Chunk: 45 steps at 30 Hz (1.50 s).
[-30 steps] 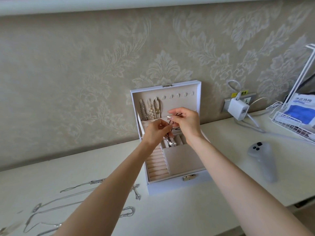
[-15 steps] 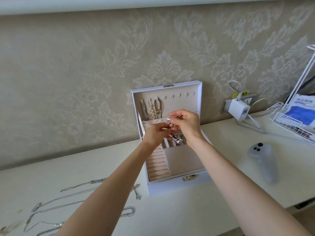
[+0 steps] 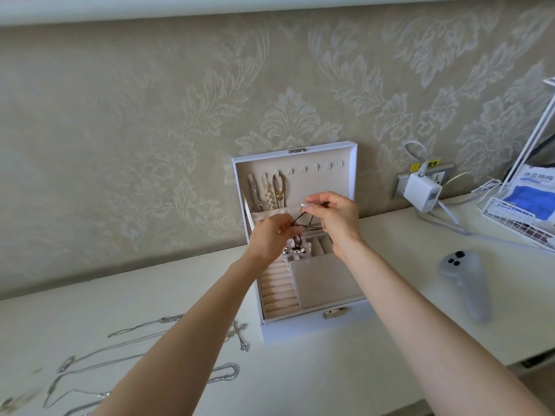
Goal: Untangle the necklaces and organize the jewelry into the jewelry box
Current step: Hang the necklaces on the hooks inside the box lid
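Note:
A white jewelry box (image 3: 315, 324) stands open against the wall, its lid (image 3: 322, 181) upright with three necklaces (image 3: 265, 192) hanging from hooks at the left. Over the box, my left hand (image 3: 271, 237) and my right hand (image 3: 332, 216) both pinch a thin dark cord (image 3: 303, 222). A shiny silver bow pendant (image 3: 295, 250) dangles from the cord just above the rear compartments. Several silver chains (image 3: 99, 366) and a cross pendant (image 3: 240, 336) lie on the white table at the lower left.
A grey controller (image 3: 467, 282) lies on the table right of the box. A white charger (image 3: 420, 193) is plugged into a wall socket, its cable trailing right. A white wire rack (image 3: 516, 220) with a blue-white packet stands at the far right.
My hands have drawn a little apart, so the dark cord now shows between them. The silver bow pendant hangs slightly lower, clear of my left hand.

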{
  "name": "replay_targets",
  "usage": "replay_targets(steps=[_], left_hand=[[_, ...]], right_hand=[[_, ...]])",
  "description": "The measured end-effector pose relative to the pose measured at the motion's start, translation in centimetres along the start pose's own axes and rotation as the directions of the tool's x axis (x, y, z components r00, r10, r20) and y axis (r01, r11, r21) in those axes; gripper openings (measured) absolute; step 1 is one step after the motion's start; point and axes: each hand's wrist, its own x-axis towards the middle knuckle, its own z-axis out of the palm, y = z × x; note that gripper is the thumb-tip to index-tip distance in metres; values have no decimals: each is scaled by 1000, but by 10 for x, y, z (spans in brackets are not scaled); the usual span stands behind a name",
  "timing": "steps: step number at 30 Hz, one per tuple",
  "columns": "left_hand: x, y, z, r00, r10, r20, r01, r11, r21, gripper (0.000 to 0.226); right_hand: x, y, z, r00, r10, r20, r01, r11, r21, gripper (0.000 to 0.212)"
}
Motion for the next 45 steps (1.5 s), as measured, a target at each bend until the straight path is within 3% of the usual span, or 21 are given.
replay_targets(steps=[3,8,11,16,18,21,24,28,33,37,39,41,42,43,45], left_hand=[[-6,6,-2,997,-30,77,51,958,-283,15],[-10,6,-6,957,-180,225,285,703,-651,19],[-8,1,-8,920,-270,284,389,539,-747,22],[-3,-3,-14,891,-316,326,443,447,-777,30],[-2,-2,-18,887,-334,319,451,476,-755,27],[-3,3,-20,924,-350,154,358,652,-668,20],[-5,9,-19,945,-321,57,280,710,-647,17],[-6,12,-19,944,-309,113,304,689,-658,24],[0,10,-23,908,-318,271,404,506,-762,30],[2,11,-22,942,-289,169,315,596,-739,18],[3,12,-22,963,-258,80,240,678,-695,11],[6,14,-24,981,-195,-5,149,764,-627,15],[8,15,-25,987,-155,-31,107,798,-593,17],[11,14,-26,992,-118,-52,69,829,-554,19],[17,15,-28,993,-78,-91,28,889,-456,22]], right_hand=[[-1,1,-1,1000,5,-22,-6,1000,-6,13],[-2,2,-2,997,41,66,-41,999,-4,12],[-4,5,-3,984,70,165,-67,997,-25,10],[-8,9,-6,982,60,178,-52,998,-47,12],[-8,13,-7,986,30,163,-22,998,-52,13],[-7,19,-9,986,-1,169,22,992,-124,15],[-10,22,-8,983,-9,183,40,986,-164,15],[-11,23,-7,979,11,202,26,984,-178,15],[-9,27,-8,973,104,206,-58,975,-216,15],[-10,26,-9,963,156,219,-109,971,-213,13],[-10,26,-8,977,170,129,-157,982,-104,8],[-3,31,-10,973,172,-153,-180,983,-35,10],[2,33,-12,948,150,-279,-185,978,-101,11],[6,32,-16,936,139,-324,-208,960,-188,12],[7,26,-18,950,226,-213,-282,915,-289,11]])
